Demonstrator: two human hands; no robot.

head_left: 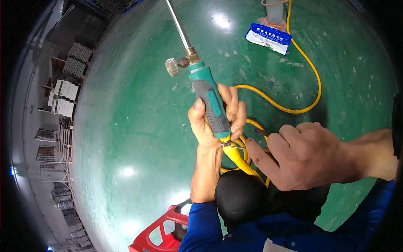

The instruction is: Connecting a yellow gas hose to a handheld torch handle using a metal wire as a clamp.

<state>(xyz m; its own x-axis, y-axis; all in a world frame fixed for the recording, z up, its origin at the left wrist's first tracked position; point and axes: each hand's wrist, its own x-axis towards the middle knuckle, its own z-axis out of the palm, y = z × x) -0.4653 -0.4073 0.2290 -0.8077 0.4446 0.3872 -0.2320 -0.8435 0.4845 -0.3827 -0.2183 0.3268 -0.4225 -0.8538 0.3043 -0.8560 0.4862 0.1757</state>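
Note:
My left hand (212, 122) grips the green and grey handle of a spray wand (208, 98), held upright over the green floor. Its metal lance (178, 25) runs up out of view, with a brass valve knob (172, 67) at the handle's top. A yellow hose (237, 157) joins the handle's lower end, where a small metal clamp (226, 144) sits. My right hand (300, 155) is beside that joint, its index finger pointing at a thin metal pin by the clamp; its other fingers are bent and whether they hold a tool is hidden.
The yellow hose (312, 71) loops across the green floor (134, 126) toward the back. A blue and white packet (268, 38) lies at the top. A red plastic stool (161, 233) stands below me. Stacked metal parts and racks (63, 96) line the left wall.

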